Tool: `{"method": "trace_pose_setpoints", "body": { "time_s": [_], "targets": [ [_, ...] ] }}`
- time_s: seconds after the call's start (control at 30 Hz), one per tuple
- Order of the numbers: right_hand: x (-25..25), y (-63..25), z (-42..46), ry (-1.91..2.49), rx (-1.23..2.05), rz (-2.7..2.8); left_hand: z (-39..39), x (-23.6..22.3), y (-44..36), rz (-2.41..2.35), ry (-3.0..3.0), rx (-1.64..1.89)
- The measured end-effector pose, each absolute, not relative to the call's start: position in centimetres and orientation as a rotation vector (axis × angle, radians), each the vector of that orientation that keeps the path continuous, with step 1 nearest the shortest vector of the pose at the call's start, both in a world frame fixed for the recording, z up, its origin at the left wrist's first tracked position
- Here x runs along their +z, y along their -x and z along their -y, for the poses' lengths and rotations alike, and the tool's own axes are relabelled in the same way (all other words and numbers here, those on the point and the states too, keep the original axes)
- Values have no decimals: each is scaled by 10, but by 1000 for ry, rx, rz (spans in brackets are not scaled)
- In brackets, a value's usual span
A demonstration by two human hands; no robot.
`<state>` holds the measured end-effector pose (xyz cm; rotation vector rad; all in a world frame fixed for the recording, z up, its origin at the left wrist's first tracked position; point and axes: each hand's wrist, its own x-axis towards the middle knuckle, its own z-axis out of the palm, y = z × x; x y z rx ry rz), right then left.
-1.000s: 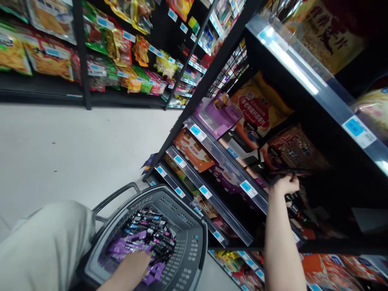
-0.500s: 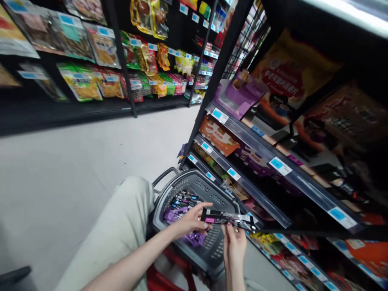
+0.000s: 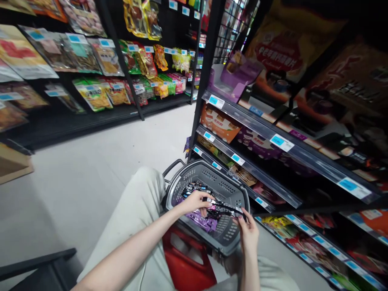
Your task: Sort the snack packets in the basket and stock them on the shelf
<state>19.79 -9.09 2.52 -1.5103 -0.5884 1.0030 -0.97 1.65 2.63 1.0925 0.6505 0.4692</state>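
A slim black stick packet [image 3: 226,208] with a pink patch is stretched lengthwise between my two hands, over a grey plastic shopping basket [image 3: 222,178]. My left hand [image 3: 194,203] pinches its left end between thumb and fingers. At the other end, the fingertips of my right hand [image 3: 249,229] close on the packet near the basket's right rim. Inside the basket lie several purple packets [image 3: 205,223], partly hidden under my left hand, and several more black packets [image 3: 194,187] behind it.
Shelves with price tags rise close on the right, holding an orange carton [image 3: 220,124] and a purple display box [image 3: 233,79]. Bagged snacks [image 3: 92,95] line the far-left shelves. A red object [image 3: 190,258] is below the basket, and a cardboard box [image 3: 13,163] stands at left.
My right hand has shifted outward to the packet's right end, and the packet now tilts down to the right. The whole view has also shifted slightly.
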Motion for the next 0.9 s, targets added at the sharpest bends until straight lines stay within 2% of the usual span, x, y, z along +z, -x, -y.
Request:
{"method": "trace_pose_setpoints", "body": {
  "time_s": [0.3, 0.5, 0.9],
  "targets": [
    [22, -207, 93, 1519, 1057, 575, -20, 21, 11, -804, -1307, 532],
    [21, -210, 91, 1503, 1167, 705, -25, 19, 12, -841, -1208, 583],
    [10, -203, 87, 1630, 866, 915, -18, 9, 4, -757, -880, 529]
  ]
}}
